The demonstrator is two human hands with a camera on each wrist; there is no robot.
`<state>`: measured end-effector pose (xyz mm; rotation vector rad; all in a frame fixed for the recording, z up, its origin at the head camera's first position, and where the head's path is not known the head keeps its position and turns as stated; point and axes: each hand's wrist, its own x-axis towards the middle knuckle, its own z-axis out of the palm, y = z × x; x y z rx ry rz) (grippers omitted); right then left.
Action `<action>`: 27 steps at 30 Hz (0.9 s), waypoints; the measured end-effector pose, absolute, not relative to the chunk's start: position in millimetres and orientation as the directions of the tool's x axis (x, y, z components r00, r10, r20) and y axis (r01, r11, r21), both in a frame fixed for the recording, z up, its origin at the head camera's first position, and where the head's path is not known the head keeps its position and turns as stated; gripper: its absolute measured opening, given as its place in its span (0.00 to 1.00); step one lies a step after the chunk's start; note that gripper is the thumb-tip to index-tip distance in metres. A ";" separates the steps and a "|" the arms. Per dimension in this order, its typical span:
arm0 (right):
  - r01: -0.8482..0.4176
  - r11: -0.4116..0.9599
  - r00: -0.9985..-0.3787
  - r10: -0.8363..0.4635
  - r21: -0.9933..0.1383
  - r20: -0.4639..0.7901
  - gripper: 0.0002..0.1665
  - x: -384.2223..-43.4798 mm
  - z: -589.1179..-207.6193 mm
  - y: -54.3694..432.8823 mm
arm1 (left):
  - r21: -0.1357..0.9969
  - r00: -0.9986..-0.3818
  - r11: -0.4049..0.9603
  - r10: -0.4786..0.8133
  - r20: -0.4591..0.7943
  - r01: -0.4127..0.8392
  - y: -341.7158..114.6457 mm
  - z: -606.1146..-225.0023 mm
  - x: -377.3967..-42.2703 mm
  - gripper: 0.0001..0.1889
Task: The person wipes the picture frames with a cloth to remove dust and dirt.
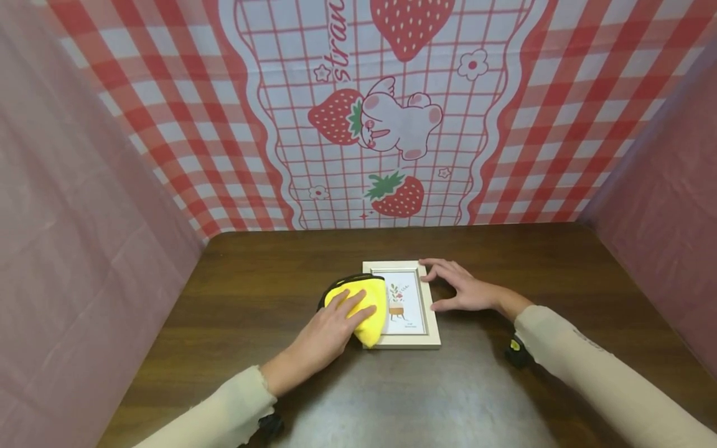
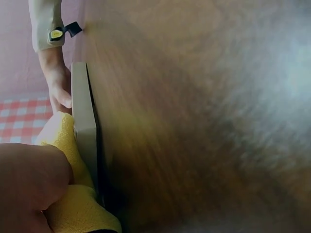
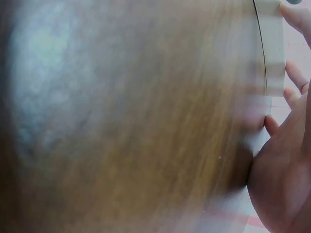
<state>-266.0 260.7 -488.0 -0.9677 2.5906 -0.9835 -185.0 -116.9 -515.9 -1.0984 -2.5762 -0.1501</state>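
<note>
A cream picture frame (image 1: 434,340) with a plant print lies flat on the brown wooden table. Draped over its left side is a yellow cloth (image 1: 372,333) with black edging, covering part of the glass. My left hand (image 1: 327,326) holds the cloth against the frame, fingers spread over its top; the thumb side bunches it in the left wrist view. Beside the frame's right edge, my right hand (image 1: 467,291) has its fingertips and thumb against the border, the thumb lower down and the fingers near the upper corner. The right wrist view shows those fingertips (image 3: 290,68) along the rim.
The table (image 1: 269,267) meets a red-and-white checked backdrop (image 1: 190,99) with strawberry pictures. Pink cloth walls (image 1: 84,205) stand on the left and right. Each forearm wears a pale sleeve with a black wrist band (image 1: 516,352).
</note>
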 end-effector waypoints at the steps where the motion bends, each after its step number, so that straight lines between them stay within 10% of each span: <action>1: -0.506 0.563 -0.764 -0.644 -0.653 0.038 0.27 -266.0 -487.6 260.6 | -0.027 -0.654 0.701 0.678 0.335 0.713 -115.5 -510.3 -183.8 0.40; 27: -0.520 0.543 -0.761 -0.646 -0.659 0.068 0.29 -264.8 -490.8 261.1 | 0.024 -0.711 0.731 0.655 0.256 0.682 -105.7 -501.1 -246.8 0.32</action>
